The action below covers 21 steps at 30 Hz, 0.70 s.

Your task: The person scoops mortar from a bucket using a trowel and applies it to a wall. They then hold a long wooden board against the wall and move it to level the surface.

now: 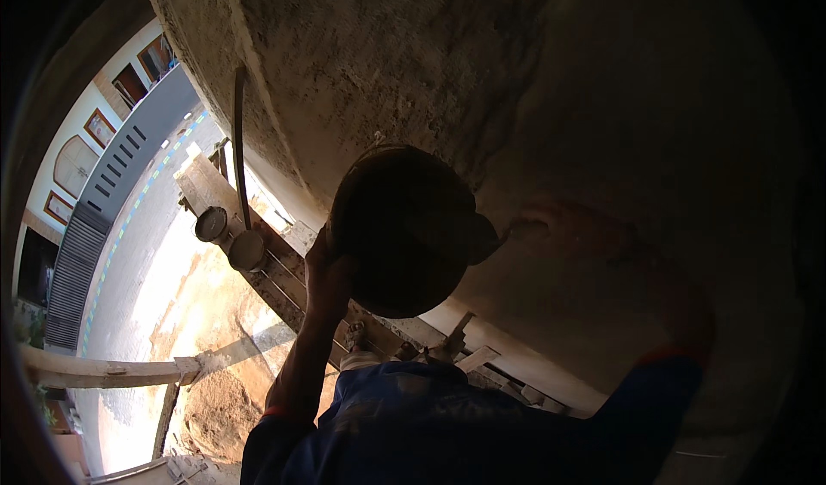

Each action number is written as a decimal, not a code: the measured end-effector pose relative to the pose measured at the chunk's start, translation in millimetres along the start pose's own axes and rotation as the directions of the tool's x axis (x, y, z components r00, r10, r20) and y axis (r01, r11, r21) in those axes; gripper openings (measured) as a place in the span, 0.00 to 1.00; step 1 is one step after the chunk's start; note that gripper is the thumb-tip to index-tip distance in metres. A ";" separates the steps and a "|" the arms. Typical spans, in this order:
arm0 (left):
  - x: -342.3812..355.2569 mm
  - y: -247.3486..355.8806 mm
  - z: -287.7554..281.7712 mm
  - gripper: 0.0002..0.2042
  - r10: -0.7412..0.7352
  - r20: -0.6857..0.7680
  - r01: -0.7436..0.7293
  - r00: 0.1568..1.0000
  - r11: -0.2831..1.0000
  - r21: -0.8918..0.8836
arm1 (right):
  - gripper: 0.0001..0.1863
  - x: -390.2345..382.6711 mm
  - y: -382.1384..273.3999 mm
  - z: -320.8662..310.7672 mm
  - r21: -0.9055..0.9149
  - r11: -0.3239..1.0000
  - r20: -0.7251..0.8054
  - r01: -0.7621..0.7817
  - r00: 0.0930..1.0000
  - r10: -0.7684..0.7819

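My left hand (329, 274) grips the left side of a dark round bucket (387, 270), held up close to the rough plastered wall (370, 55). At the bucket's right side is the dark blade of a trowel (482, 236). My right hand (555, 227), dim in shadow, is closed on the trowel's handle to the right of the bucket. The bucket's inside is too dark to make out.
Wooden scaffold planks (206, 180) with two buckets (247, 251) and a leaning bar (240, 141) lie left and below; my foot (355, 337) stands on them. A wooden beam (103, 366) crosses at lower left. Far below are a sand pile (219, 399), street and gate (120, 167).
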State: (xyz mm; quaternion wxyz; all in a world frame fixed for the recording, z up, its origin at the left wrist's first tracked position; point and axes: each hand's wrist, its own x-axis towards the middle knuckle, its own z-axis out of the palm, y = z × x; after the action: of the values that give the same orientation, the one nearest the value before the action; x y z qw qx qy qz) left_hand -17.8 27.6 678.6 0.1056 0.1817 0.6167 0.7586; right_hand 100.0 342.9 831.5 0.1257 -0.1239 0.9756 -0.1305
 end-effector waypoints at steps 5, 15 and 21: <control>-4.2 13.5 -11.5 0.29 0.060 -0.021 -0.056 0.998 0.989 0.138 | 0.18 46.0 -20.3 47.1 0.050 0.999 -0.060 0.021 0.998 -0.018; 11.4 37.6 -13.3 0.30 -0.042 0.104 0.025 0.994 0.988 0.154 | 0.19 83.9 -30.3 114.3 -0.867 0.494 -0.298 -0.060 0.858 -0.419; 13.7 38.9 -14.9 0.30 -0.036 0.040 0.026 0.999 0.975 0.220 | 0.21 55.4 -50.8 91.5 -0.674 0.735 -0.411 -0.066 0.861 -0.299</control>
State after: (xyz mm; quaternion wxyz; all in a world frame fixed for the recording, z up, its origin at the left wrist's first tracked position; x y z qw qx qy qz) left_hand -33.9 11.1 715.9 0.1102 0.1990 0.6968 0.6802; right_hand 84.1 259.8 748.7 -0.1892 -0.1861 0.9447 0.1925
